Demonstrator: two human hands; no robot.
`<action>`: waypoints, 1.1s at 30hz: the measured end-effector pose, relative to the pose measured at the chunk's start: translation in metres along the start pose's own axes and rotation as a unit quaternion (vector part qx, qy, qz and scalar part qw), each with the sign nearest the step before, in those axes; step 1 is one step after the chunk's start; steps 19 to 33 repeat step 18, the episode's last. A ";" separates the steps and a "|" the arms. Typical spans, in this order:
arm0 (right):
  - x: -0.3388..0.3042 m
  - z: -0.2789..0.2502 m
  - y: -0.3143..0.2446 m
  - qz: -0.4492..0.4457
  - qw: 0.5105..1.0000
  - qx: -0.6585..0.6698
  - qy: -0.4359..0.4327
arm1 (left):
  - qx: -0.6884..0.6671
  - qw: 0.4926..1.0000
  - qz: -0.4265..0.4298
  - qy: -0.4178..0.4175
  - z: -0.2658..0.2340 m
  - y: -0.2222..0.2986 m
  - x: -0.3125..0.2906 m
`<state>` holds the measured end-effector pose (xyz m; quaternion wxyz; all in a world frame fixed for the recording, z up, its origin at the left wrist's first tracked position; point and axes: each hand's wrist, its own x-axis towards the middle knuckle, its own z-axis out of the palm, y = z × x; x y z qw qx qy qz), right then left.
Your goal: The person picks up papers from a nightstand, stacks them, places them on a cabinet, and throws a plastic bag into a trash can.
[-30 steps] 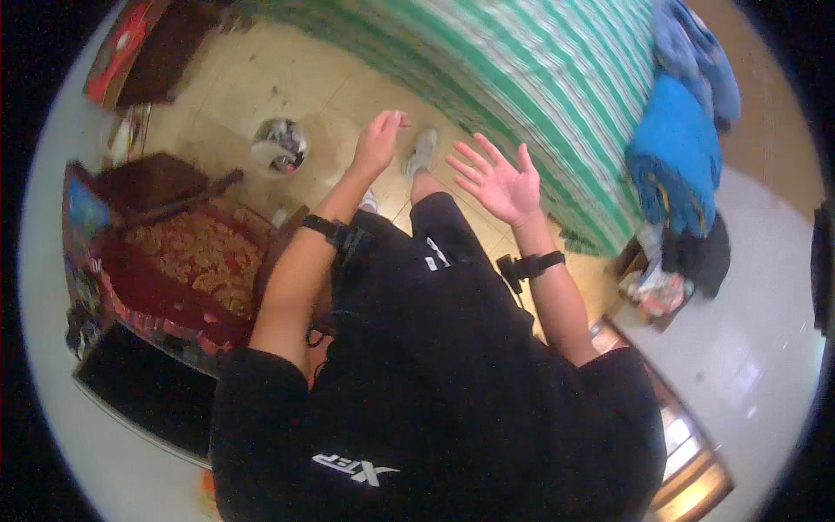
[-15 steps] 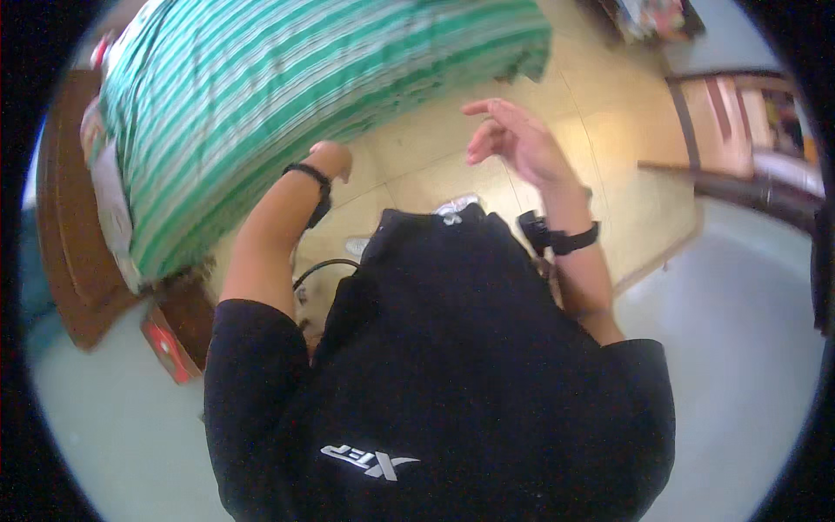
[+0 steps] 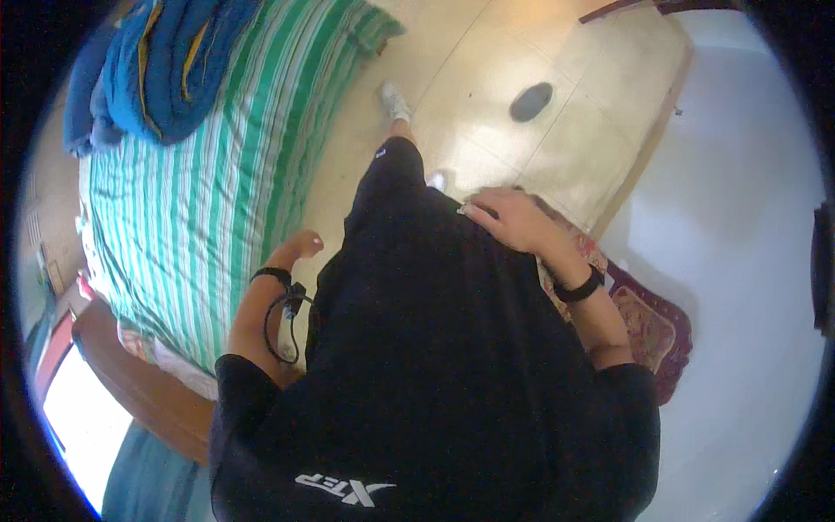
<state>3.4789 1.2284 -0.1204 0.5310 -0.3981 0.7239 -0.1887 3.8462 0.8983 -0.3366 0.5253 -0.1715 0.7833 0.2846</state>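
Observation:
My right hand (image 3: 515,222) is in front of my black shorts, with its fingers stretched forward and a gap beside the thumb. A tiny pale spot shows at its fingertips, too small to name. Low at my left side hangs my left hand (image 3: 300,246), near the edge of the bed's green-and-white striped sheet (image 3: 209,235). Its fingers are mostly hidden, so I cannot see whether it holds anything. Black straps circle both wrists, and a black cable (image 3: 280,335) loops by the left forearm.
A folded blue blanket (image 3: 165,78) lies at the bed's far end, with a wooden headboard (image 3: 143,387) at the near left. On the tiled floor (image 3: 470,96) is a dark oval object (image 3: 531,102). A patterned red seat or mat (image 3: 648,326) stands by the pale wall (image 3: 731,217).
The view has turned, bringing the blue blanket and red patterned piece into sight. My right hand has come down from its raised position to my shorts; my left hand has dropped lower at my side.

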 end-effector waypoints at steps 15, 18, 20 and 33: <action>0.159 -0.312 0.091 0.269 0.925 -0.195 0.183 | -0.034 0.932 0.101 0.347 -0.513 0.084 0.236; 0.214 -0.368 0.213 0.266 0.938 -0.154 0.158 | 0.034 0.945 0.079 0.314 -0.645 0.121 0.236; 0.214 -0.368 0.213 0.266 0.938 -0.154 0.158 | 0.034 0.945 0.079 0.314 -0.645 0.121 0.236; 0.214 -0.368 0.213 0.266 0.938 -0.154 0.158 | 0.034 0.945 0.079 0.314 -0.645 0.121 0.236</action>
